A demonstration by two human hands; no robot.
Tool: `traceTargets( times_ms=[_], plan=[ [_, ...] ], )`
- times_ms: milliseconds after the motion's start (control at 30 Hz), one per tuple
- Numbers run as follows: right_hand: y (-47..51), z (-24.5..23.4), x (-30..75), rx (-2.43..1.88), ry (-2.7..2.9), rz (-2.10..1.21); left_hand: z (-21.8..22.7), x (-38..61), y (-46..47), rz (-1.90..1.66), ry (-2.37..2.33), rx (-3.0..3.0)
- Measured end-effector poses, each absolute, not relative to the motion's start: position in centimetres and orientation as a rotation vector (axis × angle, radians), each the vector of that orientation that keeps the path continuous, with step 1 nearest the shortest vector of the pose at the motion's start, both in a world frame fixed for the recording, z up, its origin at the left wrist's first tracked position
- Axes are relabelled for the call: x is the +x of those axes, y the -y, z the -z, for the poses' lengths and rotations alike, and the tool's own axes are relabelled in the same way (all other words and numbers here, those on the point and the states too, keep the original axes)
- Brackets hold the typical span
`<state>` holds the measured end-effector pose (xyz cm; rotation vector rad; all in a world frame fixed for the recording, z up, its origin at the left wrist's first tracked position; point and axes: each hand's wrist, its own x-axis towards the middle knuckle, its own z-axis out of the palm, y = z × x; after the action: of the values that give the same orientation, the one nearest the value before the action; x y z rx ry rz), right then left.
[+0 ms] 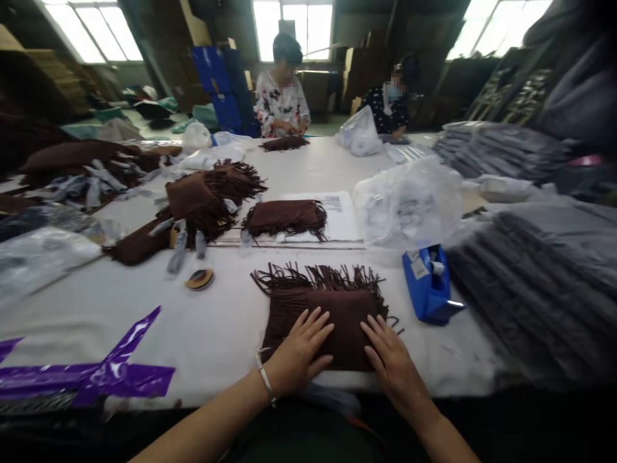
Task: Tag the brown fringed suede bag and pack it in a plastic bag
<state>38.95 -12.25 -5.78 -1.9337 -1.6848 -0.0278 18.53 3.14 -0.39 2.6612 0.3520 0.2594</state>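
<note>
A folded dark brown fringed scarf lies on the white table right in front of me, fringe pointing away. My left hand rests flat on its near left part with the fingers spread. My right hand lies flat on its near right part, fingers stretched out. Neither hand holds anything. A silver bangle sits on my left wrist.
A blue tape dispenser stands right of the scarf. More brown scarves and a second folded one lie further back, beside clear plastic bags. Grey folded stacks fill the right. Purple tape strips lie left. Two people sit opposite.
</note>
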Motion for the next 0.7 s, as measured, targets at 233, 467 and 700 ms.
traceTargets(
  times_ms=[233,467,700],
  plan=[
    [17.5,6.0,39.0,-1.654,0.541,-0.554,1.2,23.0,-0.9,-0.073,-0.037,2.934],
    [17.3,6.8,36.1,-0.92,0.204,-1.356,1.5,23.9,-1.8,-0.17,-0.011,2.87],
    [8.6,4.8,38.6,-0.877,0.446,-1.092,0.4,22.9,-1.5,-0.278,-0.013,2.895]
  ],
)
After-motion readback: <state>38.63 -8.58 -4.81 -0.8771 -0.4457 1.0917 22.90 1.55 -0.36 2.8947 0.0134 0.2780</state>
